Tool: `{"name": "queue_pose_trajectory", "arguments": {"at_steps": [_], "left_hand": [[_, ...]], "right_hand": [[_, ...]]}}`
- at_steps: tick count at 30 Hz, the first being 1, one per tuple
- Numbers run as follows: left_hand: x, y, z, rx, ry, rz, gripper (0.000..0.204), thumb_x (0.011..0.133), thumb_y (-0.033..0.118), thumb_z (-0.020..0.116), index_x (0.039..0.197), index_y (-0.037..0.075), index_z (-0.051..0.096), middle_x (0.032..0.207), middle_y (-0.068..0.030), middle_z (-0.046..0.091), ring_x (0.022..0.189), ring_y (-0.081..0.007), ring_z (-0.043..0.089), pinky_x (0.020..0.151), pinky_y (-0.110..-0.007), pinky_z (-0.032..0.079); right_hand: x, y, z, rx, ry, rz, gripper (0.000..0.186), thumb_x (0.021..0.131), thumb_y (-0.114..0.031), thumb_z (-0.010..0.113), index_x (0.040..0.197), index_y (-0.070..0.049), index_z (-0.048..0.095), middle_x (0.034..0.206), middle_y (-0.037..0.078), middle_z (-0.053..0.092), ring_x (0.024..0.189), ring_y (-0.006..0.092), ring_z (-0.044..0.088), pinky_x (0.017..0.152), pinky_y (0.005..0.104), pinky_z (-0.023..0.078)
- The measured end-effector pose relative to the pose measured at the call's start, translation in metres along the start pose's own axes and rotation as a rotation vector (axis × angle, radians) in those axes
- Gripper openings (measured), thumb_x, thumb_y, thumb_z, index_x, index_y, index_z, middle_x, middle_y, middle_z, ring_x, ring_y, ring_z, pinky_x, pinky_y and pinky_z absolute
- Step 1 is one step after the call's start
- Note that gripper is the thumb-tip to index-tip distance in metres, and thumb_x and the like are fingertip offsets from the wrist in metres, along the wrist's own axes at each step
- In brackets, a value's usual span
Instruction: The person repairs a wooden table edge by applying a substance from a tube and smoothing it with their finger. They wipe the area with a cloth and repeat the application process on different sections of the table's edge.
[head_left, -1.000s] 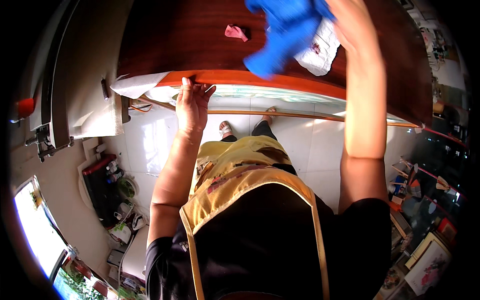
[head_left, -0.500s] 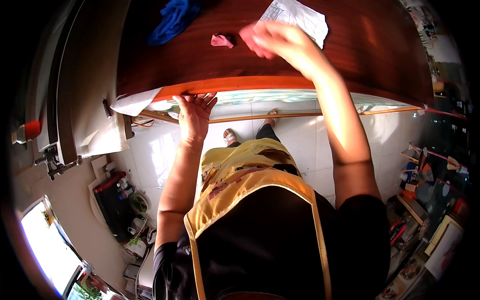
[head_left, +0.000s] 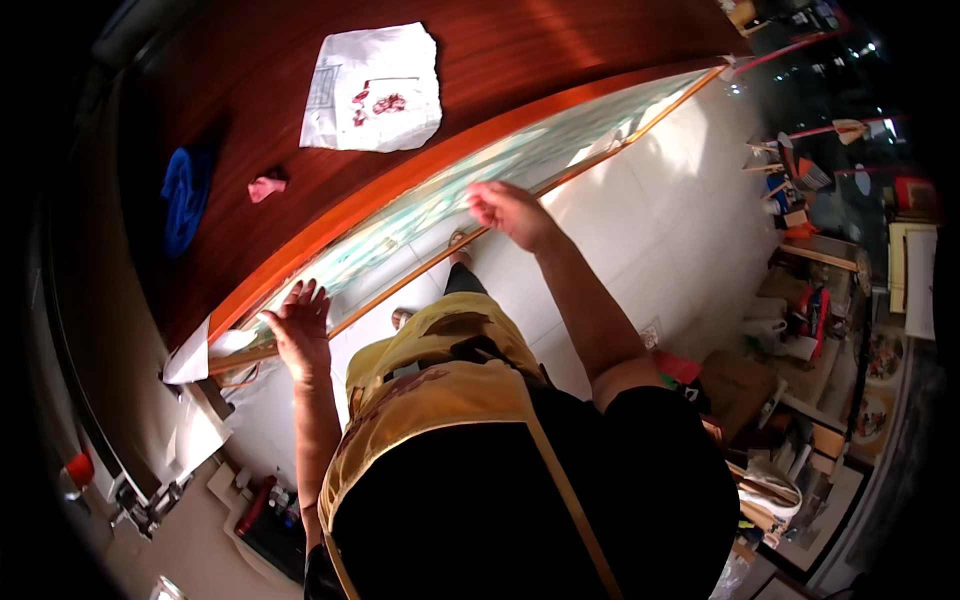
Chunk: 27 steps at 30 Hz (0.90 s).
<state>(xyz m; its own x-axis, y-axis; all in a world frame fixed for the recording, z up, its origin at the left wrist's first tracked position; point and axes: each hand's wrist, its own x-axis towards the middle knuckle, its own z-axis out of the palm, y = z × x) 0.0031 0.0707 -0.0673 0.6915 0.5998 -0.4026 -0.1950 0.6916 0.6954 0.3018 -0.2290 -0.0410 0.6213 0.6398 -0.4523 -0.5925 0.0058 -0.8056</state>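
At far left a white sheet [head_left: 190,355] hangs at the corner of the red-brown table [head_left: 560,50]. Above it, the blue cloth [head_left: 185,203] lies bunched on the tabletop, with no hand on it. Just to its right is a small pink scrap [head_left: 266,188], also loose on the wood. Below the scrap, the left hand [head_left: 300,328] is spread with fingers apart, near the table's front edge, and grasps nothing that shows. Further right, deeper on the table, a creased white paper [head_left: 405,65] lies flat, its dark red marks facing up. The yellow apron [head_left: 430,390] is below, between the arms. The right hand [head_left: 512,215] hangs in front of the edge, clear of everything on the tabletop; its fingers are curled and slightly blurred, so whether it holds anything cannot be told. By the look of it, the paper is laid out, neither folded nor covered, while cloth and scrap remain unstowed; how much work is left cannot be judged. Cluttered shelves [head_left: 785,420] fill the far right.
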Motion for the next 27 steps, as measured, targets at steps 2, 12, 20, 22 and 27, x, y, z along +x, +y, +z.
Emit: {"name": "queue_pose_trajectory", "arguments": {"at_steps": [2,12,20,22,27], "left_hand": [[-0.007,-0.013,-0.020,0.048,-0.018,-0.001,0.066,0.101,0.065,0.044,0.105,0.003,0.066,0.103,-0.0120,0.072,0.101,-0.0275,0.068,0.094,-0.042,0.053],[-0.046,-0.011,-0.030,0.310,0.253,0.171,0.027,0.102,0.026,0.063,0.117,0.004,0.062,0.101,-0.0087,0.071,0.085,-0.0174,0.069,0.081,-0.031,0.056],[-0.050,0.025,0.005,0.143,0.128,0.294,0.042,0.106,0.036,0.054,0.133,0.004,0.052,0.118,-0.0145,0.070,0.106,-0.0261,0.070,0.093,-0.039,0.056],[-0.048,0.033,0.012,0.059,0.086,0.317,0.039,0.107,0.035,0.053,0.130,0.004,0.054,0.119,-0.0150,0.070,0.107,-0.0277,0.069,0.094,-0.040,0.057],[-0.033,0.039,0.012,-0.012,0.026,0.295,0.032,0.107,0.037,0.052,0.114,0.007,0.061,0.118,-0.0135,0.071,0.112,-0.0300,0.068,0.097,-0.042,0.055]], "right_hand": [[0.018,0.001,-0.011,0.154,0.027,-0.134,0.021,0.103,-0.024,0.059,0.115,-0.007,0.063,0.103,0.006,0.068,0.094,0.0150,0.065,0.087,0.0282,0.053],[0.063,-0.042,-0.029,0.466,0.292,-0.238,0.066,0.096,-0.029,0.072,0.147,0.000,0.042,0.162,0.024,0.019,0.147,0.0379,0.031,0.117,0.0471,0.043],[0.060,-0.034,-0.030,0.443,0.446,-0.280,0.030,0.094,-0.015,0.075,0.119,-0.006,0.063,0.106,0.003,0.063,0.104,0.0206,0.060,0.100,0.0361,0.053],[0.055,-0.030,-0.034,0.446,0.447,-0.289,0.026,0.093,-0.017,0.077,0.115,-0.008,0.065,0.102,0.001,0.065,0.093,0.0170,0.061,0.089,0.0299,0.053],[0.050,-0.032,-0.038,0.407,0.415,-0.292,0.022,0.091,-0.019,0.078,0.108,-0.010,0.069,0.098,0.001,0.065,0.092,0.0174,0.063,0.085,0.0267,0.053]]}}
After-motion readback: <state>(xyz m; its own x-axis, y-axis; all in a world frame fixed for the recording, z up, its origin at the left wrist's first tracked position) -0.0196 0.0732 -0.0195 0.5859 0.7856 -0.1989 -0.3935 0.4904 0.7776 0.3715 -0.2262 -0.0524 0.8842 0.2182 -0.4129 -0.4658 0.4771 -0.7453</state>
